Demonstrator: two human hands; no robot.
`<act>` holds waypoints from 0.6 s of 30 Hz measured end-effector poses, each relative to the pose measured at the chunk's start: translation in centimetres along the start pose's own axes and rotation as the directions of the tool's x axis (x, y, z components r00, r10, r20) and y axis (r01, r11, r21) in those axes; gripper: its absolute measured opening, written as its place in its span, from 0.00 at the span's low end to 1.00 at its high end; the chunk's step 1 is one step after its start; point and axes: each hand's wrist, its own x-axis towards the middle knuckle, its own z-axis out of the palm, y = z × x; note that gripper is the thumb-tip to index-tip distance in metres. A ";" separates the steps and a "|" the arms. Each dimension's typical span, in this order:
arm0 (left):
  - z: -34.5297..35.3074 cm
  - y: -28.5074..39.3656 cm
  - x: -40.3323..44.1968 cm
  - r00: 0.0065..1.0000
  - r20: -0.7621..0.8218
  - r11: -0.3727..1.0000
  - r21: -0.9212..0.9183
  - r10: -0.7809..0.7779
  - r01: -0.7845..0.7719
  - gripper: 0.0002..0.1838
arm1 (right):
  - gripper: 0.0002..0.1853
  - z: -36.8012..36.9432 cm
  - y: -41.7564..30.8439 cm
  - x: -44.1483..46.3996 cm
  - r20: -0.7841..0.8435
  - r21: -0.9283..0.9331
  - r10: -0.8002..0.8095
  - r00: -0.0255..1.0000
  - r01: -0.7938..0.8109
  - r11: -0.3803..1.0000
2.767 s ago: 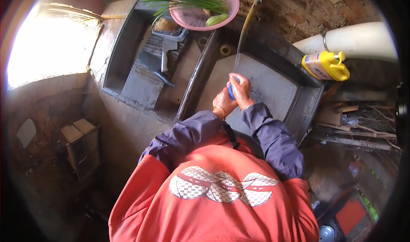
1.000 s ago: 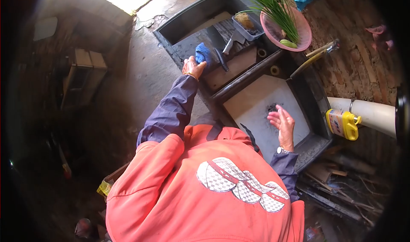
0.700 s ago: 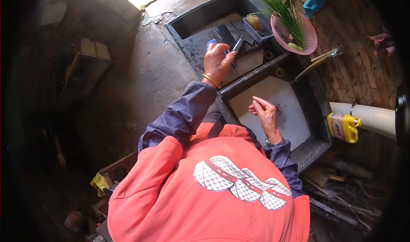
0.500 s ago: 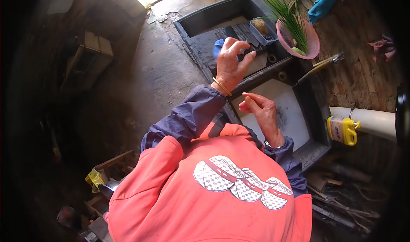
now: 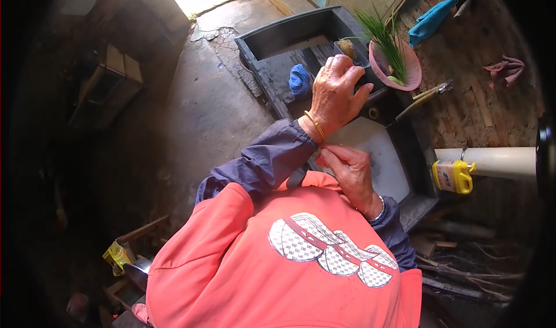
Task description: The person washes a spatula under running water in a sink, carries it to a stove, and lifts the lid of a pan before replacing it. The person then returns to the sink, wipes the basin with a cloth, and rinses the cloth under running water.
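My left hand [image 5: 337,93], with a gold bangle at the wrist, is over the middle ledge of the dark double sink [image 5: 267,76]. Its thumb stands apart from the bent fingers, whose tips are partly hidden beside a small plastic box [image 5: 359,54] holding a tan scrubber [image 5: 346,47]. A crumpled blue cloth [image 5: 299,80] lies on the ledge left of this hand. Lower down, my right hand [image 5: 352,177] is close to my left wrist, over the near basin [image 5: 389,160]. Its thumb and fingers are pressed together; whatever may be between them is hidden.
A pink bowl [image 5: 415,73] with green stalks [image 5: 389,41] stands at the sink's right edge. Nearby, a tap [image 5: 425,98] reaches over the near basin. A yellow jug [image 5: 453,176] is by the white pipe [image 5: 498,161]. A turquoise cloth [image 5: 434,19] hangs on the brick wall.
My left hand has moved right along the ledge towards the plastic box, uncovering the blue cloth. My right hand has come nearer my left wrist. The view has shifted slightly.
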 end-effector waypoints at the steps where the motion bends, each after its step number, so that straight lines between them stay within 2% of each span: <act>1: -0.5 -0.2 0.2 1.000 0.001 0.999 0.041 0.024 -0.024 0.15 | 0.09 0.4 0.0 0.2 0.044 -0.008 -0.013 0.999 0.013 1.000; 6: -4.7 -2.4 1.1 0.994 0.036 0.974 0.198 0.106 -0.111 0.14 | 0.09 4.4 -1.1 2.2 0.202 -0.019 0.022 0.979 -0.018 1.000; 8: -6.7 -3.6 1.6 0.993 0.045 0.963 0.244 0.105 -0.113 0.13 | 0.10 6.2 -1.2 3.4 0.127 0.134 0.033 0.991 -0.050 0.990; 10: -9.0 -4.7 2.2 0.988 0.038 0.939 0.307 0.152 -0.157 0.13 | 0.10 8.2 -1.9 4.9 0.138 0.121 0.013 0.990 -0.030 0.992; 13: -12.4 -6.3 3.4 0.983 0.018 0.915 0.361 0.183 -0.177 0.13 | 0.10 11.3 -2.9 6.6 0.240 0.065 -0.005 0.971 -0.011 0.998; 15: -14.6 -7.0 4.1 0.980 -0.004 0.904 0.386 0.201 -0.184 0.14 | 0.10 13.4 -3.3 7.6 0.385 -0.041 -0.046 0.922 0.067 0.997; 16: -15.9 -7.5 4.4 0.981 -0.006 0.902 0.394 0.193 -0.175 0.14 | 0.10 14.7 -3.7 7.8 0.396 -0.040 -0.042 0.917 0.063 0.997; 18: -18.4 -8.7 5.1 0.985 -0.078 0.917 0.382 0.156 -0.115 0.13 | 0.10 17.0 -5.5 7.8 0.436 -0.195 -0.228 0.870 0.339 0.920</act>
